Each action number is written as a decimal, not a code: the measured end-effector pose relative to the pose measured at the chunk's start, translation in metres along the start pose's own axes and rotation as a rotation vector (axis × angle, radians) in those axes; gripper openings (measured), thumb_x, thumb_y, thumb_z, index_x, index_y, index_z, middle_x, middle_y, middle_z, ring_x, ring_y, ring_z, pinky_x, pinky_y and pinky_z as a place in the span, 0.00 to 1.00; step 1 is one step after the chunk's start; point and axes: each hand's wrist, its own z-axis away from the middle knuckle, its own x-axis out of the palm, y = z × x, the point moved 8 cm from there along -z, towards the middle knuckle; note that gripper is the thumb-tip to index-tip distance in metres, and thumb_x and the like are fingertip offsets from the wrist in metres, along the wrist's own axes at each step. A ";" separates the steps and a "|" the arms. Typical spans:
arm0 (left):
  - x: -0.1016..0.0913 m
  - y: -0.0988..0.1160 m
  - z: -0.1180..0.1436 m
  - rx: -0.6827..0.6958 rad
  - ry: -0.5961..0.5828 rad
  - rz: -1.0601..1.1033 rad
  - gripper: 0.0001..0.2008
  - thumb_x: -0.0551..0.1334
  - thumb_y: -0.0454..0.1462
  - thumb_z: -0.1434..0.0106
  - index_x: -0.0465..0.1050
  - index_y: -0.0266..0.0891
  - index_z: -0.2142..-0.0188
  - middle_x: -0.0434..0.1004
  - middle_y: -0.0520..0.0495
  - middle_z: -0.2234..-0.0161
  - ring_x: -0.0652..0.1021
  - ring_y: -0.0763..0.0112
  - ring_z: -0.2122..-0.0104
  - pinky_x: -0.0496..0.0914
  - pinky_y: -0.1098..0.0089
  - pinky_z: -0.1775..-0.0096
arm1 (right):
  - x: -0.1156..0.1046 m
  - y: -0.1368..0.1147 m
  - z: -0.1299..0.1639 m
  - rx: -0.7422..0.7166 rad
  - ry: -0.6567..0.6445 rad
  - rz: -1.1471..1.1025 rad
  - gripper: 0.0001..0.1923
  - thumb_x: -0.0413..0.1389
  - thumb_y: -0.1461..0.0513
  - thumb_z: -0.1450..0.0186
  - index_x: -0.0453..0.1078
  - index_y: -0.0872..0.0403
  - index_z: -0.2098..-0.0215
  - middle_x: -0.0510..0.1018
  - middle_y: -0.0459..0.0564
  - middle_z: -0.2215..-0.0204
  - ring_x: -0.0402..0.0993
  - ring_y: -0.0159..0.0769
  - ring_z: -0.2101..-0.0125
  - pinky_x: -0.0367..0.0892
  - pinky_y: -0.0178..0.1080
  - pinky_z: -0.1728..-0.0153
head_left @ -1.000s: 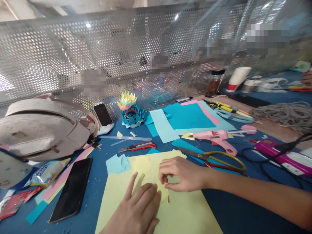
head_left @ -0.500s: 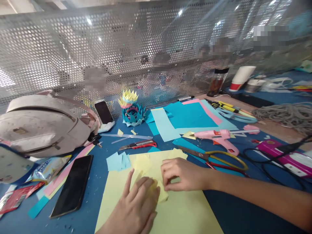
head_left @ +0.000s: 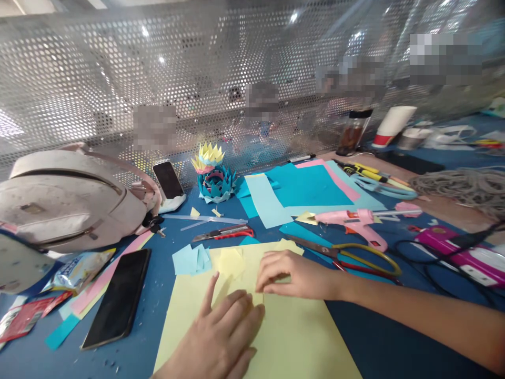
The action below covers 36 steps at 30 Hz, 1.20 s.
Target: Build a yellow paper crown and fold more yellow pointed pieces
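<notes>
My left hand point(head_left: 221, 337) lies flat, fingers apart, pressing a small yellow paper piece point(head_left: 254, 297) onto a large yellow sheet point(head_left: 300, 342) on the blue table. My right hand point(head_left: 295, 273) comes in from the right and pinches the far edge of that small piece with its fingertips. A stack of small yellow squares point(head_left: 231, 260) and several light-blue squares point(head_left: 191, 259) lie just beyond my hands.
Scissors point(head_left: 347, 255), a pink glue gun point(head_left: 351, 221), a red utility knife point(head_left: 223, 232) and blue and pink sheets point(head_left: 307, 187) lie beyond. A black phone point(head_left: 118, 297) and a beige backpack point(head_left: 67, 197) sit at the left. A paper flower point(head_left: 213, 176) stands by the perforated metal screen point(head_left: 118, 79).
My right hand has shifted slightly away along the small yellow piece, flattening it. My left hand has stayed pressed on it, sliding a little to the right.
</notes>
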 end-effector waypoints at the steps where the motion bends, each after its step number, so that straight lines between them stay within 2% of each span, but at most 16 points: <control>1: 0.000 0.000 0.000 0.004 -0.012 0.014 0.17 0.53 0.41 0.26 0.70 0.39 0.43 0.77 0.48 0.52 0.72 0.66 0.44 0.23 0.49 0.32 | -0.001 0.001 0.000 0.006 0.010 0.027 0.10 0.57 0.60 0.29 0.81 0.53 0.57 0.81 0.52 0.63 0.74 0.36 0.60 0.67 0.38 0.58; 4: 0.000 0.001 -0.001 0.037 -0.022 0.055 0.15 0.53 0.42 0.25 0.72 0.41 0.45 0.76 0.48 0.50 0.71 0.67 0.42 0.23 0.50 0.32 | 0.000 -0.002 0.000 -0.054 -0.006 0.103 0.12 0.53 0.61 0.26 0.80 0.50 0.55 0.80 0.51 0.59 0.73 0.36 0.57 0.66 0.37 0.56; 8: -0.001 0.005 -0.001 0.074 0.019 0.089 0.14 0.53 0.41 0.25 0.73 0.41 0.47 0.78 0.49 0.48 0.72 0.67 0.41 0.24 0.50 0.32 | 0.005 -0.005 0.002 -0.144 -0.053 0.127 0.15 0.52 0.59 0.25 0.81 0.52 0.61 0.80 0.51 0.63 0.74 0.35 0.60 0.66 0.37 0.57; 15: -0.001 0.005 0.006 0.030 0.181 0.136 0.17 0.48 0.38 0.23 0.76 0.37 0.55 0.81 0.48 0.51 0.72 0.65 0.41 0.30 0.45 0.31 | 0.004 -0.002 0.001 -0.106 -0.051 -0.005 0.17 0.55 0.53 0.27 0.81 0.55 0.63 0.81 0.51 0.68 0.74 0.34 0.64 0.67 0.36 0.59; 19: -0.005 0.006 0.006 0.005 0.211 0.075 0.12 0.55 0.39 0.26 0.77 0.37 0.55 0.80 0.48 0.48 0.73 0.65 0.42 0.32 0.47 0.30 | 0.008 0.000 0.001 -0.074 -0.105 -0.045 0.20 0.57 0.49 0.29 0.81 0.55 0.62 0.81 0.52 0.69 0.74 0.36 0.64 0.67 0.37 0.61; 22: -0.007 0.010 0.005 -0.011 0.247 0.063 0.11 0.60 0.40 0.29 0.77 0.36 0.54 0.82 0.51 0.54 0.76 0.68 0.46 0.34 0.51 0.29 | 0.010 -0.001 0.001 -0.073 -0.127 -0.066 0.21 0.56 0.48 0.29 0.81 0.55 0.63 0.81 0.53 0.69 0.74 0.36 0.65 0.67 0.37 0.61; 24: -0.008 0.011 0.005 -0.018 0.265 0.062 0.12 0.60 0.40 0.29 0.77 0.34 0.53 0.83 0.50 0.57 0.78 0.69 0.50 0.35 0.51 0.29 | 0.009 -0.002 0.001 -0.074 -0.116 -0.078 0.22 0.55 0.47 0.29 0.81 0.55 0.64 0.82 0.52 0.70 0.74 0.35 0.66 0.66 0.37 0.62; 26: -0.007 0.013 0.005 -0.016 0.256 0.052 0.15 0.57 0.41 0.27 0.77 0.34 0.52 0.83 0.50 0.59 0.79 0.68 0.52 0.34 0.50 0.29 | 0.008 -0.003 0.001 -0.074 -0.095 -0.089 0.22 0.55 0.47 0.29 0.81 0.55 0.66 0.81 0.52 0.71 0.74 0.35 0.67 0.66 0.37 0.62; 30: -0.002 0.012 0.003 0.005 0.138 0.014 0.20 0.49 0.42 0.23 0.76 0.35 0.48 0.81 0.48 0.56 0.77 0.65 0.49 0.29 0.46 0.31 | 0.010 -0.004 0.001 -0.075 -0.112 -0.073 0.22 0.55 0.47 0.28 0.81 0.54 0.67 0.80 0.51 0.71 0.72 0.35 0.66 0.65 0.37 0.61; 36: 0.000 0.012 0.003 0.042 0.081 -0.065 0.22 0.48 0.48 0.23 0.74 0.42 0.44 0.79 0.49 0.54 0.74 0.64 0.45 0.27 0.42 0.32 | 0.010 -0.004 0.001 -0.082 -0.164 -0.063 0.22 0.54 0.49 0.27 0.80 0.54 0.68 0.78 0.50 0.69 0.72 0.34 0.64 0.65 0.36 0.59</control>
